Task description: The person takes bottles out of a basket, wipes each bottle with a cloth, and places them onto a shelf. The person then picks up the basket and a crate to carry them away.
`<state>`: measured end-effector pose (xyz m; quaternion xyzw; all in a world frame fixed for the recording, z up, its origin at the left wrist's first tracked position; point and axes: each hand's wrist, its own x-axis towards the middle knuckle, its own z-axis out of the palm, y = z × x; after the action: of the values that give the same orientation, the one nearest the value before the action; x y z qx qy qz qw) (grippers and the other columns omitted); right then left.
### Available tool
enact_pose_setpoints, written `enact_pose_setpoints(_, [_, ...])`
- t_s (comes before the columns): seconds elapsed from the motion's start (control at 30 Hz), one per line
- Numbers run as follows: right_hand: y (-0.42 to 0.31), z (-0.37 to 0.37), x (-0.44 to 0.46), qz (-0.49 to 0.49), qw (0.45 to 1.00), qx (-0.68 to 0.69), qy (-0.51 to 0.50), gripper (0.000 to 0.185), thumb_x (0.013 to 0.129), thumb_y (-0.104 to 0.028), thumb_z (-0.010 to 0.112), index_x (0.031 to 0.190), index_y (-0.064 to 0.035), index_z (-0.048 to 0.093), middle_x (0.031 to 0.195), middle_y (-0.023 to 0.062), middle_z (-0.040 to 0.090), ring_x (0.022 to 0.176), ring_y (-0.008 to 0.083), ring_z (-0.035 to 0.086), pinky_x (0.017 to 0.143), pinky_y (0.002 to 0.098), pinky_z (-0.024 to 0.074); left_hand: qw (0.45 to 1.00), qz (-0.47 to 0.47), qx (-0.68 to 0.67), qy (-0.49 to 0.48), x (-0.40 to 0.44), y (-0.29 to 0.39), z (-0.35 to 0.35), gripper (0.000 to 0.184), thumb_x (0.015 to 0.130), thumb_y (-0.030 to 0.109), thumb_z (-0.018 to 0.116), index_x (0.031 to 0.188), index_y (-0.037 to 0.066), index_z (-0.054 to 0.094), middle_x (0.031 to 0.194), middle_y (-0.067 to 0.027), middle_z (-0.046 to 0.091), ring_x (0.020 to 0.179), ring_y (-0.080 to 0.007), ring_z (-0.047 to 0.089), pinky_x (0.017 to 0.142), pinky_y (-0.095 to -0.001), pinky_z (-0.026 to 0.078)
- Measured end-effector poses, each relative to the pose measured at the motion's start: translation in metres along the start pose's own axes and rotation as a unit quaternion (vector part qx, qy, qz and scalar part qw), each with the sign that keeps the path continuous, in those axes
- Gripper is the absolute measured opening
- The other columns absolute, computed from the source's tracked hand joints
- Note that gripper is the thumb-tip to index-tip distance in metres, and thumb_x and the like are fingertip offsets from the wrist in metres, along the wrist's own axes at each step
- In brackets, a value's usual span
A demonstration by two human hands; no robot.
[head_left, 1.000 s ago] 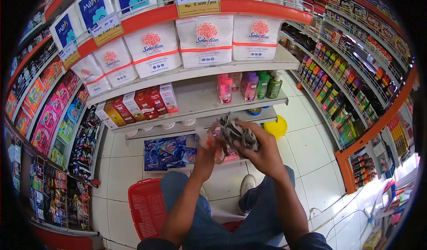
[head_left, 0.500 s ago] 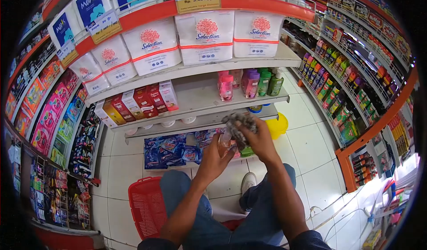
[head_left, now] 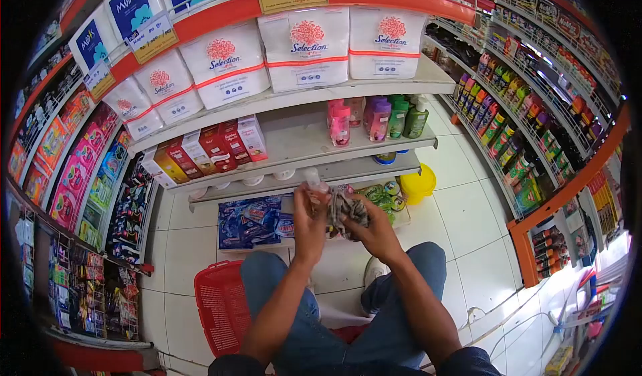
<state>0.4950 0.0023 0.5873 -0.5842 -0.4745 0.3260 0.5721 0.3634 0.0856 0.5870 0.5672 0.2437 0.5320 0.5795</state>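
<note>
Low in front of the shelves, my left hand [head_left: 309,225] is closed round a small clear bottle [head_left: 313,177] whose top points up and away from me. Beside it my right hand [head_left: 378,232] grips a crumpled grey patterned cloth [head_left: 345,210], which is close against the bottle. The fingers partly hide the bottle and its contents. Behind both hands are the lowest shelf and the blue packets [head_left: 251,221] near the floor.
A shelf edge [head_left: 301,172] runs just beyond my hands, with pink, purple and green bottles [head_left: 378,120] and boxes [head_left: 207,150] above. A red basket [head_left: 224,306] stands left of my knees. A yellow tub [head_left: 418,183] is at the right.
Both hands have moved left and slightly down from half a second ago. The cloth has shifted from the bottle's top to its right side, and the bottle's top now shows.
</note>
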Motion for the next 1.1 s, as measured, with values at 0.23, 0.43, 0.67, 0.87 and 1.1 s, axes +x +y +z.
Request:
enact_pose_setpoints(0.23, [0.008,-0.019,-0.007,-0.062,0.967,-0.178,-0.169,0.055,0.077,-0.01,0.08,0.128,-0.007,0.062,0.115,0.0191,0.07,0.107,0.0387,0.067,0.093,0.0408,0.0522,0.997,0.01,0.03,0.07,0.072,-0.017,-0.018,0.044,0.097,0.019,0.07,0.129,0.003,0.045,0.116,-0.0091,0.062,0.106,-0.0166,0.061,0.092,-0.0309,0.049])
enact_pose_setpoints(0.43, [0.025,-0.016,-0.01,-0.142,0.939,-0.238,-0.204,0.056,0.076,-0.008,0.078,0.13,-0.0085,0.062,0.112,0.0205,0.07,0.102,0.0362,0.069,0.09,0.0408,0.0541,0.989,0.098,0.098,0.043,0.174,-0.048,-0.032,0.043,0.092,0.019,0.076,0.12,0.003,0.048,0.113,-0.011,0.068,0.103,-0.0177,0.065,0.09,-0.0312,0.05])
enact_pose_setpoints(0.67, [0.034,-0.023,-0.009,-0.107,0.925,-0.282,-0.232,0.055,0.077,-0.01,0.077,0.13,-0.0085,0.062,0.11,0.0229,0.069,0.104,0.0405,0.067,0.091,0.0465,0.0521,0.968,0.089,0.234,0.01,0.198,-0.069,-0.027,0.04,0.091,0.018,0.076,0.117,0.002,0.051,0.109,-0.0108,0.07,0.1,-0.017,0.067,0.087,-0.0311,0.052])
enact_pose_setpoints(0.87, [0.031,-0.027,-0.011,-0.112,0.924,-0.288,-0.226,0.05,0.077,-0.01,0.077,0.125,-0.0092,0.065,0.108,0.0201,0.071,0.101,0.0389,0.068,0.091,0.0447,0.0531,0.973,0.062,0.174,-0.137,0.199,-0.088,-0.059,0.047,0.089,0.017,0.078,0.127,0.001,0.056,0.112,-0.0143,0.072,0.101,-0.0184,0.07,0.087,-0.0325,0.053])
enact_pose_setpoints(1.1, [0.023,-0.026,-0.008,-0.094,0.914,-0.293,-0.263,0.054,0.078,-0.01,0.075,0.131,-0.0101,0.061,0.112,0.0221,0.069,0.105,0.0393,0.066,0.092,0.0459,0.052,0.905,0.003,0.376,-0.198,0.209,-0.063,-0.081,0.039,0.092,0.018,0.074,0.123,-0.002,0.06,0.111,-0.0115,0.072,0.101,-0.0182,0.067,0.089,-0.0322,0.051])
